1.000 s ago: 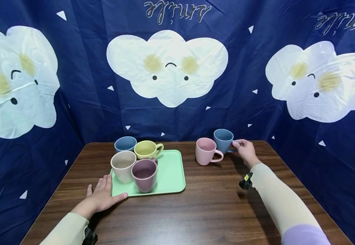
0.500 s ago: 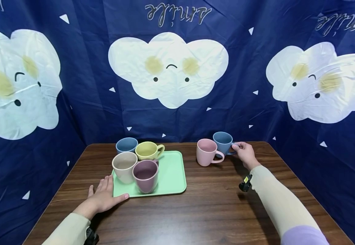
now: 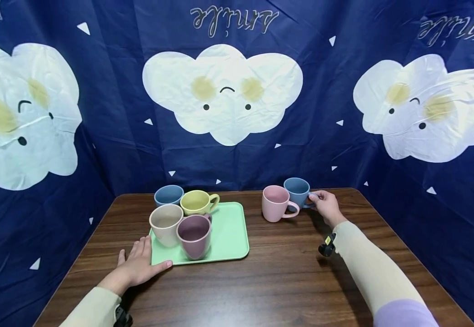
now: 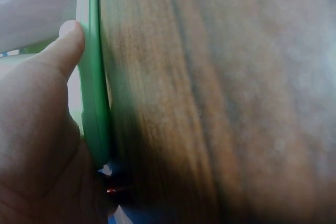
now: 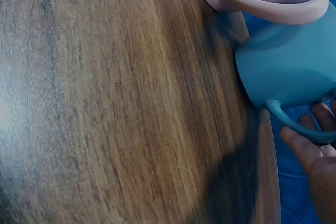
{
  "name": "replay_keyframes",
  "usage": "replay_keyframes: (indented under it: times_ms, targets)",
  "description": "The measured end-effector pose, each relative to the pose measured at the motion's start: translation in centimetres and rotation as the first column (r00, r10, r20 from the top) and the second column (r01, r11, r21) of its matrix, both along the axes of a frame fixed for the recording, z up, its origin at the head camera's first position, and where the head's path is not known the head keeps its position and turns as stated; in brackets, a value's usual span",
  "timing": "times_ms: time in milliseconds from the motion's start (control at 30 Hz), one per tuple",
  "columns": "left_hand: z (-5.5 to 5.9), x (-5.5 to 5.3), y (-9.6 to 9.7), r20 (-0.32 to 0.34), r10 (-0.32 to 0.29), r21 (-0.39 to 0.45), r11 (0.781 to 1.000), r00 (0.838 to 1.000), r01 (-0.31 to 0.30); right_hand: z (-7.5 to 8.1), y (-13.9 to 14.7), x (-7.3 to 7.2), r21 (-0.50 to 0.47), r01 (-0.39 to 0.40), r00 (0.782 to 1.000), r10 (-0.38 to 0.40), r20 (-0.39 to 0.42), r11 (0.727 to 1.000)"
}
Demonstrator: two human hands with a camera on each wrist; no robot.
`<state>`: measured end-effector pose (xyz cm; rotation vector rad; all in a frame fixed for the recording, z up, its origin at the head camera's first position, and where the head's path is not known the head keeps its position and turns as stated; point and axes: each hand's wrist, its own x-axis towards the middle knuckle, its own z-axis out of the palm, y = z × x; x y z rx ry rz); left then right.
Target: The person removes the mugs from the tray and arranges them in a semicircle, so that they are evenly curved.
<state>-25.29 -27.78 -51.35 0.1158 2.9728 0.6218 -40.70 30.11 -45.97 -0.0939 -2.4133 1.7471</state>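
My right hand (image 3: pixel 327 206) pinches the handle (image 5: pixel 296 124) of a blue mug (image 3: pixel 297 190), which stands upright at the back right. Just left and in front of it, overlapping it in the head view, is a pink mug (image 3: pixel 275 204) with its handle to the right. My left hand (image 3: pixel 134 265) lies with spread fingers at the near left corner of a light green tray (image 3: pixel 230 236); its thumb (image 4: pixel 71 45) reaches along the front rim. The tray bears a beige mug (image 3: pixel 165 227), a purple mug (image 3: pixel 194 238) and a yellow mug (image 3: pixel 196 202) on its left half.
Another blue mug (image 3: pixel 169 194) stands at the tray's back left, partly hidden by the beige one. All this is on a brown wooden table (image 3: pixel 261 290). A dark blue cloth (image 3: pixel 237 163) with clouds hangs right behind the table's back edge and along both sides.
The blue mug in my right hand has come down slightly in the head view, beside the pink mug. My left hand keeps its place at the tray, and the view has shifted a little.
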Motion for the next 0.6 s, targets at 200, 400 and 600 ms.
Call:
replay_keyframes:
  times_ms: [200,400,600]
  targets:
    - [0.2,0.2,0.1,-0.004,0.005,-0.012,1.0,1.0,-0.005,-0.3,0.0,-0.2,-0.019,-0.026,1.0,0.026,-0.004,0.999]
    - [1.6,0.9,0.8,0.031,0.015,-0.031,0.999,0.999,-0.014,-0.6,0.3,-0.4,-0.016,-0.024,1.0,0.025,0.013,1.0]
    - [1.5,0.9,0.8,0.017,0.01,-0.018,1.0,1.0,-0.009,-0.7,0.6,-0.6,0.011,-0.025,1.0,0.024,0.007,1.0]
